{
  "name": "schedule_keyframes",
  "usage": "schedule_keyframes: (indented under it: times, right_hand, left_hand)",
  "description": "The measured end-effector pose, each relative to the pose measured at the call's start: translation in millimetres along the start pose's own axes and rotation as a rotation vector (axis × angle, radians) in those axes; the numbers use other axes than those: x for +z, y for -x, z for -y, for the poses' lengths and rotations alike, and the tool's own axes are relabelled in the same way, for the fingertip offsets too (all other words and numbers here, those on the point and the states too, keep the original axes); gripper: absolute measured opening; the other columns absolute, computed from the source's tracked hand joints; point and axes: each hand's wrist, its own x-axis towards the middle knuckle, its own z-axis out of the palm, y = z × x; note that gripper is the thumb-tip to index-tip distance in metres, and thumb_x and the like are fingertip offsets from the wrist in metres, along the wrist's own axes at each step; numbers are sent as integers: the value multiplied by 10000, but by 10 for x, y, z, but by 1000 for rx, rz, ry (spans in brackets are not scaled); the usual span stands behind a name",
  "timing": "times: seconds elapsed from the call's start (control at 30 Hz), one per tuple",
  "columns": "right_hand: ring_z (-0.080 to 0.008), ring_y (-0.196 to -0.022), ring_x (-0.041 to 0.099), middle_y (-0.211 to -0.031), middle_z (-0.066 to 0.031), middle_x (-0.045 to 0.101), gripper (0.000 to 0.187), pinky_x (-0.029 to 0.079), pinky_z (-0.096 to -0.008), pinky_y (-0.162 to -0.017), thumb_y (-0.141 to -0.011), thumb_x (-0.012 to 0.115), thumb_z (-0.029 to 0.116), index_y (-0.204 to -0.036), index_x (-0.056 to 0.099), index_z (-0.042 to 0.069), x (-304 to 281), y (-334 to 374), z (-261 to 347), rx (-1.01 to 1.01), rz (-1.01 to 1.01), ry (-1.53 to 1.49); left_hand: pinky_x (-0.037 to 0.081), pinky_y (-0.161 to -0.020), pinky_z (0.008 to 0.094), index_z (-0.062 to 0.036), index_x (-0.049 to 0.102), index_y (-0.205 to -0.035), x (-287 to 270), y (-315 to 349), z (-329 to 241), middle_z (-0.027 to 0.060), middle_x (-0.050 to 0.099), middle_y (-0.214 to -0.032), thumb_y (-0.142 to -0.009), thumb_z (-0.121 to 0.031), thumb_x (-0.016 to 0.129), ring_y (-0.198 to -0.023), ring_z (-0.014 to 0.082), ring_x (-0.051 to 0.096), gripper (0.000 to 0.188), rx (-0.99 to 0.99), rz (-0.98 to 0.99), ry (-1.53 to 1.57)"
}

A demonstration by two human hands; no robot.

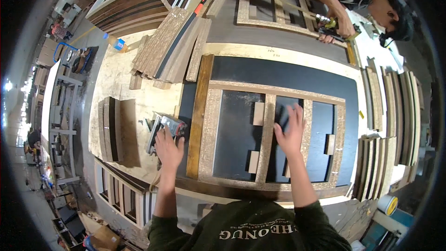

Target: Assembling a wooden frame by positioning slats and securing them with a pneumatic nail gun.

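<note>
In front of me lies a particle-board frame (pixel 267 111) of strips and short blocks on a dark panel (pixel 288 71). My right hand (pixel 291 132) is over the frame's middle strips, fingers spread, holding nothing. My left hand (pixel 168 151) is closed over a grey and red power tool (pixel 173 124), which looks like a staple gun, on the pale board left of the panel. Part of the tool is hidden under my fingers. A brown wooden bar (pixel 200 116) runs along the panel's left edge, between the tool and the frame.
Across the table a co-worker's hand (pixel 343 23) holds a nail gun at a second frame (pixel 278 25). Stacked strips (pixel 162 42), a bottle (pixel 116 42) and dark boards (pixel 109 128) are on the left. More strips (pixel 374 167) stand at the right edge.
</note>
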Motion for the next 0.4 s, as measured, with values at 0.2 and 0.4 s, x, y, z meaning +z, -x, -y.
schedule_keyframes:
  times: [0.2,0.4]
  right_hand:
    - [-423,-1365,265,-1455,-244,305,911,227,-587,-1077,-739,714,433,-1406,297,-26,-322,1138,-592,302,76,188]
    - [-370,-1373,278,-1472,-174,326,867,193,-574,-1093,-752,735,363,-1426,297,39,-165,1190,-782,355,-54,123]
  left_hand:
    - [224,-1067,587,19,349,-1388,377,674,-667,251,303,-1438,-727,-533,702,-1332,457,263,930,58,90,127]
    - [167,-1079,635,-45,369,-1396,650,624,-545,182,298,-1468,-707,-393,756,-1378,440,210,863,53,12,323]
